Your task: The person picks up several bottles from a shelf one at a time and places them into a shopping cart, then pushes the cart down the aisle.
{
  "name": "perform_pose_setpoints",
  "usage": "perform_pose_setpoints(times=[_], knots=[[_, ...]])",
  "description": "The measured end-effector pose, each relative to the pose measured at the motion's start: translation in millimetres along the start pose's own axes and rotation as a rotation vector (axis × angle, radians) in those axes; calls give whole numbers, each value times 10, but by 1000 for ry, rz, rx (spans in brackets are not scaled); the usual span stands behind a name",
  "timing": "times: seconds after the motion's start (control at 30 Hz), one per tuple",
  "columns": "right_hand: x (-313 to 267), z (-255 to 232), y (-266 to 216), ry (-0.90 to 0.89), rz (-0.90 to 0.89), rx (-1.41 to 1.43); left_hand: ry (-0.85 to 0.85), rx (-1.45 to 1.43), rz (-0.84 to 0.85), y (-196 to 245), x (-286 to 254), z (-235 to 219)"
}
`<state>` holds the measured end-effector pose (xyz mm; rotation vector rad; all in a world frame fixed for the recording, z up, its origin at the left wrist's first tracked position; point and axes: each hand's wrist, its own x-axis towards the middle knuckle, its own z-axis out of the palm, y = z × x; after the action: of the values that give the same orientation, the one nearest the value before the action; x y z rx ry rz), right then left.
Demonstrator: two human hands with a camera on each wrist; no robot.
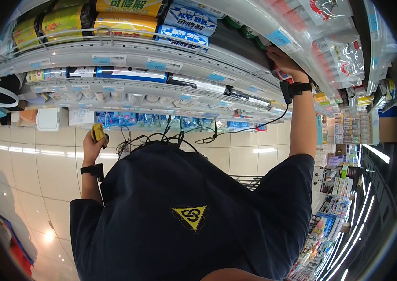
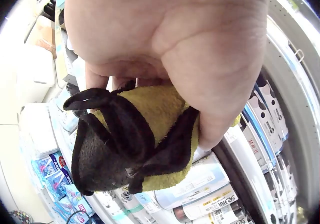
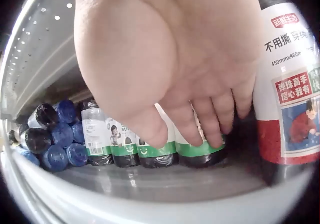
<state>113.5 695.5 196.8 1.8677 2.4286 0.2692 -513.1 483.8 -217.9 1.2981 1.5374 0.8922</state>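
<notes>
In my left hand (image 1: 91, 146) is a folded yellow and dark grey cloth (image 2: 150, 119) with black edging, pinched between thumb and fingers. My right hand (image 3: 175, 59) reaches into a shelf, its fingers extended over a row of upright rolls with green and white labels (image 3: 155, 151). The fingertips lie against the front of these rolls; how firmly they touch, I cannot tell. Beside the hand, on the right of the right wrist view, stands a larger roll with a white and red label (image 3: 287, 94).
Blue and black rolls (image 3: 62, 134) are stacked farther along the same shelf. A raised lip (image 3: 150, 201) runs along the shelf. Yellow and blue packs (image 1: 126, 23) fill the shelf to the left. Black cables (image 1: 161, 138) hang by the chest. Below lies a tiled floor (image 1: 25, 173).
</notes>
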Motion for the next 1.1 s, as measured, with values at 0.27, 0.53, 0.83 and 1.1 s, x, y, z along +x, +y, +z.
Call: perform_pose_setpoints(times=[0.27,0.53,0.83,1.1], knots=[[-36,265,95,-18,35,-34,34,49,25,117,22,-42],[-162,-136,-383,-42,145,281,-44,74,76,238,157,-287],[-2325,-270,-1425,375,433,811,-379,-21,-16,-464,478,-430],[-5598,144,-2510,1304,1445,1072,-737,264,143,-173,1173,469]])
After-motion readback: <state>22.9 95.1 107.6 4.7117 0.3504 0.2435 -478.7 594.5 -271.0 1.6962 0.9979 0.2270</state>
